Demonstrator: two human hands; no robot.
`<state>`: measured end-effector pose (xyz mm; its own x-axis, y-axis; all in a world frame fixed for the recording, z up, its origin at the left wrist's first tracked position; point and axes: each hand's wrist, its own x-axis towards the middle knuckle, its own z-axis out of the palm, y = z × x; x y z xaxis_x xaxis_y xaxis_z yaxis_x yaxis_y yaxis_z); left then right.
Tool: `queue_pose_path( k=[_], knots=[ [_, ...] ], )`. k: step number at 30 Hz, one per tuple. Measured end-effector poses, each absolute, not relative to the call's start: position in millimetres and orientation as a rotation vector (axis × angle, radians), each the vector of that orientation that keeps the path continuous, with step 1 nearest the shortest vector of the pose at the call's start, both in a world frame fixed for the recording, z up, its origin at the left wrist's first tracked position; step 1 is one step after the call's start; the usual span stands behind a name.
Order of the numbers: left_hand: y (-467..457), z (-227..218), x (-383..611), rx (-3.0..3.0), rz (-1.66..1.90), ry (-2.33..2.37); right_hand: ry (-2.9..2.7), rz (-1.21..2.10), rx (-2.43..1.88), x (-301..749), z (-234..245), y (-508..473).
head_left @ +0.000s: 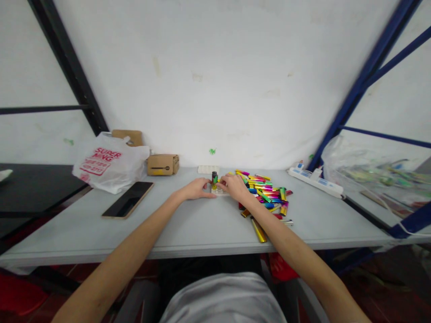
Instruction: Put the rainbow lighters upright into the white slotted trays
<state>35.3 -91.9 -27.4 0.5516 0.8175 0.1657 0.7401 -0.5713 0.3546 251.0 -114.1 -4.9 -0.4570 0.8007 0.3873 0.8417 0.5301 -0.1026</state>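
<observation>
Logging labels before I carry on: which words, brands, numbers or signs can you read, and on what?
"SUPER MING": red, on the white plastic bag.
Smaller red lines beneath it: too blurred to read.
Green mark on the wall: not legible.
Black mark on the cardboard box: no readable words.
Shiny coloured pieces: too small to tell.

Is a pale grey bench | carries at left: a white plastic bag with red print, a dark-screened phone, a cardboard box | at rear middle: a flat white piece | before it: a white base, partly hidden | at right: a loose heap of shiny coloured tubes, a white power strip
</observation>
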Motion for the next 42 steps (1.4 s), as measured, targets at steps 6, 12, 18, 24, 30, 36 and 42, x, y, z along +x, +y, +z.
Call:
queue_pose_path(
  k=[6, 12, 18, 24, 30, 36, 42],
  knots=[
    [-89.8, -28.9, 34.6, 2.536, 0.423, 1.341, -2.373, -0.009, -1.466, 293.2, 29.3, -166.2],
    [-89.8, -24.9, 35.3, 2.515, 0.389, 1.332, -2.517, -0.092, -1.846, 325.9, 22.6, -266.5],
    [-91.8, -22.3, 37.0, 2.513, 0.400, 1.329, -2.488, 0.006, -1.737, 326.1, -5.0, -266.3],
    [-90.5, -26.1, 37.0, 2.508, 0.452, 1.317, -2.385, 0.211, -1.134, 320.3, 21.5, -228.6],
    [-89.3, -28.1, 35.9, 2.507, 0.464, 1.292, -2.181, 0.516, -0.972, 274.4, 42.9, -160.7],
    [-90.8, -28.5, 36.0, 2.522, 0.458, 1.300, -1.953, 0.285, -1.105, 253.5, 14.1, -110.5],
    [-92.1, -27.8, 35.2, 2.511, 0.481, 1.302, -1.972, 0.066, -1.210, 266.8, -3.7, -110.5]
  ],
)
